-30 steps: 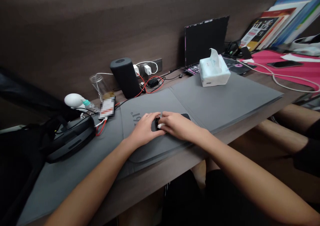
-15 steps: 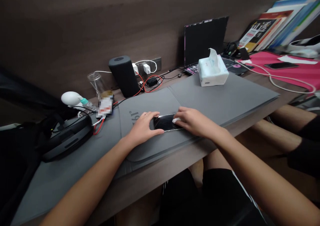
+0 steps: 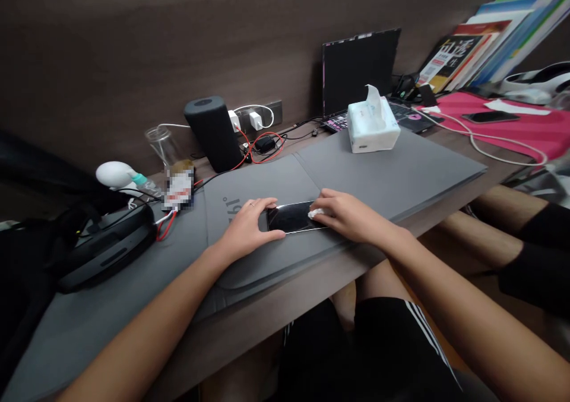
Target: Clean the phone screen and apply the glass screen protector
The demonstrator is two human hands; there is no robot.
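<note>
A black phone (image 3: 291, 218) lies flat, screen up, on the grey desk mat (image 3: 401, 170). My left hand (image 3: 247, 228) grips the phone's left end, thumb on the near edge and fingers on the far edge. My right hand (image 3: 345, 215) presses a small white wipe (image 3: 316, 213) onto the right part of the screen with bunched fingertips.
A white tissue box (image 3: 371, 126) stands on the mat at the back. Behind are a black speaker (image 3: 212, 133), a glass (image 3: 160, 146), chargers with red cables (image 3: 262, 143), a laptop (image 3: 360, 72), leaning books (image 3: 485, 46). A black bag (image 3: 89, 247) lies left. Another person's legs (image 3: 512, 230) are at right.
My right hand has slid with the white wipe from the phone's left end to its right part, uncovering the dark screen. The left hand stays on the left end.
</note>
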